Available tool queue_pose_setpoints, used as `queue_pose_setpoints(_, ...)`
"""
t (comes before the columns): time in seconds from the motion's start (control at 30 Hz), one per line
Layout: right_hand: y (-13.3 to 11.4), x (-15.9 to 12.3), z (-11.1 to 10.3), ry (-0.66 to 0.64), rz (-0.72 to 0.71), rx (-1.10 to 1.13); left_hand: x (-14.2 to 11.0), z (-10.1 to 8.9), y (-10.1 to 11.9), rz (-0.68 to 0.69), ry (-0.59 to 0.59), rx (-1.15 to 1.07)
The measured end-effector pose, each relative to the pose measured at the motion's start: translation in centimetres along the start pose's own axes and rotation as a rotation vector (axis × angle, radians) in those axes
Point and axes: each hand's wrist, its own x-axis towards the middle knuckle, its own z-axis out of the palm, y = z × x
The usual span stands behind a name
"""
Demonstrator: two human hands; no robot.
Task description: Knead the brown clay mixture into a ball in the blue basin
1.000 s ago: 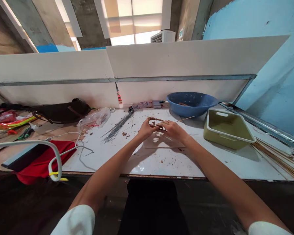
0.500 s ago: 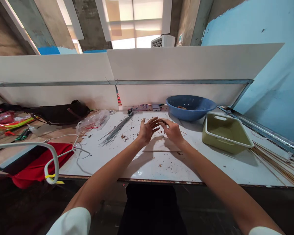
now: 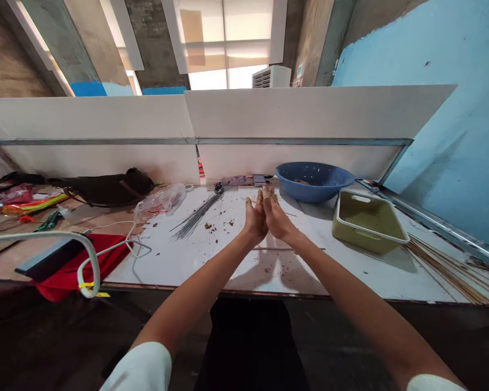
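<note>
My left hand (image 3: 255,218) and my right hand (image 3: 274,215) are raised above the white table (image 3: 195,255), pressed palm to palm with the fingers stretched forward. A thin stick (image 3: 291,214) runs between the palms, and its ends show on either side. Brown paste smears the fingertips. Under the hands lies a flat white board (image 3: 281,255) with brown crumbs scattered on it. A bundle of thin metal wires (image 3: 195,214) lies just left of the hands.
A blue bowl (image 3: 313,182) and an olive-green tray (image 3: 369,222) stand to the right, with a heap of bamboo sticks (image 3: 444,266) beyond. To the left lie a plastic bag (image 3: 161,200), a black bag (image 3: 106,187), a red cloth (image 3: 69,266) and a white cable (image 3: 87,255). White partitions close off the back.
Both hands have lifted off the board and come together palm to palm, with the stick now between the palms instead of pinched in the fingers. The view has shifted slightly.
</note>
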Motion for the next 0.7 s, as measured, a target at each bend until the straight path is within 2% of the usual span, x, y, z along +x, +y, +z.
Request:
queue_pose_setpoints(0.13, -0.1, 0.0, -0.1, -0.012, -0.031, 0.01, -1.2, 0.1, -0.7, -0.017, -0.043, 0.067)
queue_pose_setpoints(0.27, -0.9, -2.8, 0.8, -0.083, -0.054, -0.034, -0.6, -0.1, 0.8, 0.044, 0.061, 0.043)
queue_pose_setpoints(0.37, -1.7, -5.0, 1.1, -0.152, -0.08, -0.063, -0.2, -0.3, 2.0, 0.006, 0.13, -0.006)
queue_pose_setpoints(0.43, -2.1, -5.7, 1.0, -0.186, -0.097, -0.098, -0.3, -0.3, 2.2, -0.01, 0.135, 0.0)
queue_pose_setpoints(0.5, -2.2, -5.5, 0.6, -0.173, -0.101, -0.124, -0.7, -0.2, 1.7, -0.006, 0.093, 0.054)
queue_pose_setpoints(0.57, -2.1, -4.9, 0.0, -0.12, -0.095, -0.115, -1.3, -0.1, 0.9, -0.016, 0.001, 0.123)
queue_pose_setpoints(0.63, -1.9, -4.1, -0.7, -0.071, -0.082, -0.09, -1.9, 0.0, 0.3, -0.067, -0.101, 0.153)
queue_pose_setpoints(0.7, -1.9, -3.8, -1.1, -0.068, -0.062, -0.075, -2.2, -0.2, 0.2, -0.115, -0.149, 0.132)
